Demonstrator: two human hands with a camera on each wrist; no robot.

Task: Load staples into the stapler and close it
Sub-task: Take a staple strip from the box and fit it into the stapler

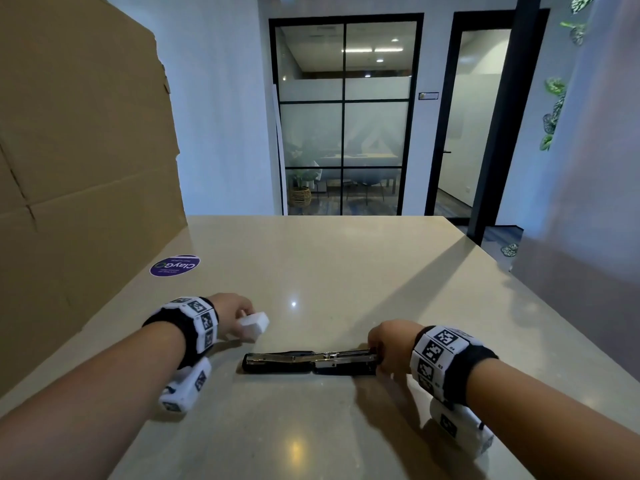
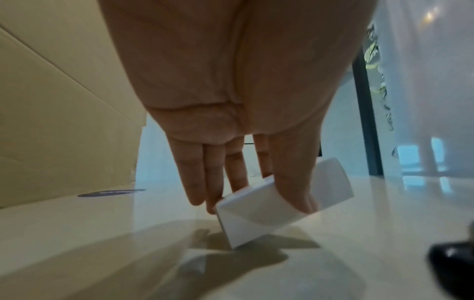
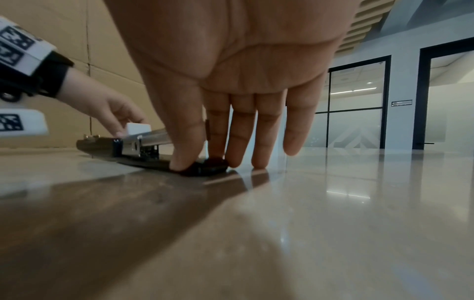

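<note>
On the table (image 1: 346,265), box (image 1: 255,325) lies left of stapler (image 1: 310,363).

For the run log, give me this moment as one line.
stapler open flat on table | right hand pinches its end | left hand holds box

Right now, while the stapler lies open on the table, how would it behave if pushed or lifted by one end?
The stapler lies opened flat on the glossy table, so it would probably slide, not roll. Its halves meet at a middle hinge, so lifting one end may fold it.

An office: glass-walled meeting room (image 1: 344,116) with table, beyond a counter (image 1: 311,258).
</note>
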